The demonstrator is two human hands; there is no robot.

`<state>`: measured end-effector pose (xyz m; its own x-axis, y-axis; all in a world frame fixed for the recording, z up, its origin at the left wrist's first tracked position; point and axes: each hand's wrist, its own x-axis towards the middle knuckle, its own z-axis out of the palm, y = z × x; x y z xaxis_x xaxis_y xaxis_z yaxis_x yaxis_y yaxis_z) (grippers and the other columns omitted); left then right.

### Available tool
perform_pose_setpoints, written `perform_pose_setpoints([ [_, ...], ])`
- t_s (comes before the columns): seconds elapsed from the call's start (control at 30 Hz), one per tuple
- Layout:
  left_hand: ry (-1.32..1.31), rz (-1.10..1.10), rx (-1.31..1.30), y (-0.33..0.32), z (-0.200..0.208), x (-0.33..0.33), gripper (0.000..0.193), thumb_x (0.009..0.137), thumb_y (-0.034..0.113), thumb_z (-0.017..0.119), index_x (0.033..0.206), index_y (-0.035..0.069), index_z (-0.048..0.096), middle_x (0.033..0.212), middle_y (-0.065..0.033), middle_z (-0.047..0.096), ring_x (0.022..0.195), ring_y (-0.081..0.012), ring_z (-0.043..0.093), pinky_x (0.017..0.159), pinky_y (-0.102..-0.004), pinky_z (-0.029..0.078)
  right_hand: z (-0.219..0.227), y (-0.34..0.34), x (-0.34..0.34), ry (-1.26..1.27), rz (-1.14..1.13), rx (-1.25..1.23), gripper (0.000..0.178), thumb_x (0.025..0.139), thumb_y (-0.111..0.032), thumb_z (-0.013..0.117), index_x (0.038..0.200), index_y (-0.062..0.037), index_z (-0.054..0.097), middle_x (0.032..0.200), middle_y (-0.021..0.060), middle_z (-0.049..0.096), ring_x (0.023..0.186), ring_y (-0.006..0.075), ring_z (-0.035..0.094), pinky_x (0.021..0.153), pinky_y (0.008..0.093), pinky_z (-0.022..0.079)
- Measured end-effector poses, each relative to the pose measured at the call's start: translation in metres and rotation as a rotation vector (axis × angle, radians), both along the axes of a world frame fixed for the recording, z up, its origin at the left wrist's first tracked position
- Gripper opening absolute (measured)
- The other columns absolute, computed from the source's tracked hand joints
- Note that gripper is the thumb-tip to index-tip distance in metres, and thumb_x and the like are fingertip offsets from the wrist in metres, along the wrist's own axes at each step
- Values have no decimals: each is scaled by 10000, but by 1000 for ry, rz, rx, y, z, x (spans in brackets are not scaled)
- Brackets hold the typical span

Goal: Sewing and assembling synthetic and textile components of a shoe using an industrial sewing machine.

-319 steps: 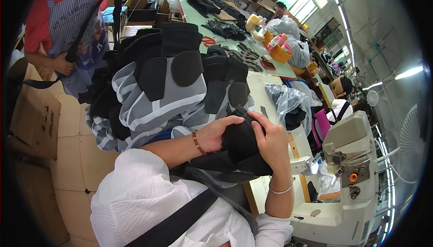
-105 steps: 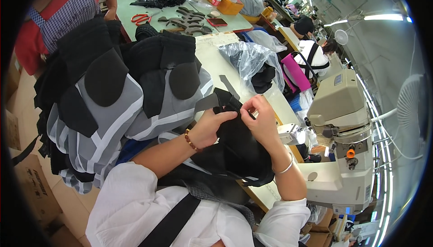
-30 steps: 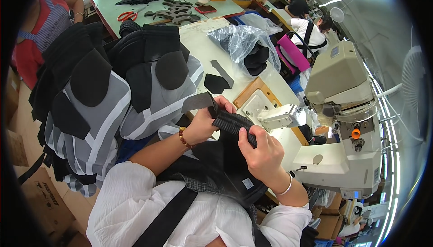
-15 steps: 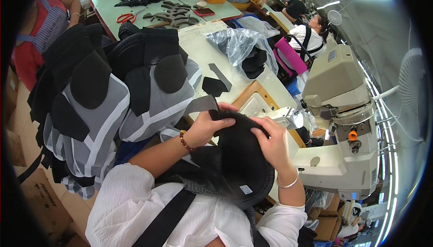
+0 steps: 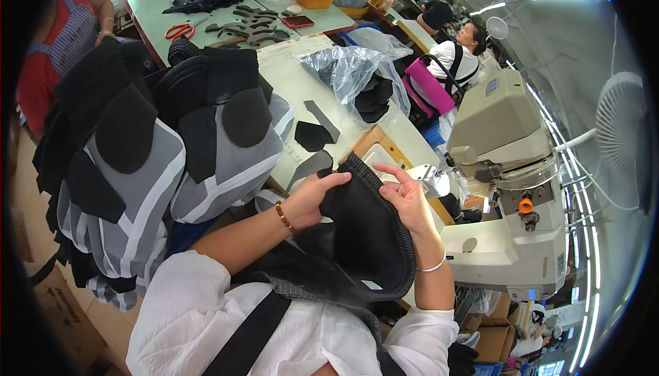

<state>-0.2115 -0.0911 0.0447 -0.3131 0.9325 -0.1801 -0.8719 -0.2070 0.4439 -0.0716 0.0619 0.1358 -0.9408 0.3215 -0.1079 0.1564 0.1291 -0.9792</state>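
Observation:
A black padded piece of fabric (image 5: 364, 221) with a ribbed edge is held up in front of my chest. My left hand (image 5: 314, 199) grips its upper left part, the thumb lying on the dark face and the other fingers behind. My right hand (image 5: 408, 201) is at the ribbed edge on the other side, with its index finger stretched out and its thumb tip by the ribbing. A small white label (image 5: 371, 285) shows near the piece's lower end. A grey flap (image 5: 310, 168) sticks out beside my left hand.
Stacked black-and-grey padded pieces (image 5: 141, 146) stand at the left. A sewing machine (image 5: 504, 125) is close on the right. Dark cut pieces (image 5: 313, 135) and a clear plastic bag (image 5: 353, 70) lie on the worktable (image 5: 288, 53). Red-handled scissors (image 5: 180, 31) rest farther back. Other people are nearby.
The ribbed edge has turned more into view. My right index finger has straightened off the fabric, and my left hand has shifted its hold slightly. The whole view has shifted a little.

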Motion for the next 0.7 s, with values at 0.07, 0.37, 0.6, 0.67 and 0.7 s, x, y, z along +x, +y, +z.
perform_pose_setpoints([
  [0.07, -88, -76, -7, 6, -3, -2, 231, 915, 155, 678, 1090, 9, 643, 1032, -82, 704, 899, -172, 691, 799, -317, 564, -4, 2, 0, 12, -7, 34, 363, 952, 11, 543, 1313, 3, 572, 961, 67, 703, 880, 74, 636, 827, 213, 504],
  [0.37, -154, -221, 87, 49, -11, -8, 204, 938, 132, 639, 1078, -15, 652, 1015, -105, 711, 874, -201, 702, 796, -320, 581, -17, 11, 5, 7, -172, 225, 353, 967, -5, 521, 1310, -38, 596, 886, 5, 661, 806, 45, 571, 750, 234, 485],
  [0.6, -262, -327, 117, 89, -37, -11, 184, 945, 131, 617, 1070, 0, 651, 996, -99, 714, 853, -199, 701, 801, -329, 588, -22, 6, 5, 3, -215, 1026, 344, 951, -12, 536, 1281, -49, 622, 935, 67, 631, 725, 148, 542, 649, 251, 454],
  [0.67, -241, -331, 139, 94, -37, -11, 173, 936, 135, 629, 1053, 10, 651, 982, -91, 714, 845, -195, 700, 798, -332, 589, -26, 9, 7, 4, -213, 1049, 342, 928, -31, 576, 1264, -69, 633, 1027, 154, 618, 834, 293, 615, 756, 343, 508],
  [0.7, -245, -334, 141, 97, -37, -10, 173, 936, 135, 629, 1053, 10, 651, 982, -91, 714, 845, -195, 700, 798, -332, 589, -30, 11, 7, 29, -215, 1087, 336, 923, -27, 581, 1254, -56, 631, 1032, 154, 620, 874, 308, 620, 777, 359, 512],
])
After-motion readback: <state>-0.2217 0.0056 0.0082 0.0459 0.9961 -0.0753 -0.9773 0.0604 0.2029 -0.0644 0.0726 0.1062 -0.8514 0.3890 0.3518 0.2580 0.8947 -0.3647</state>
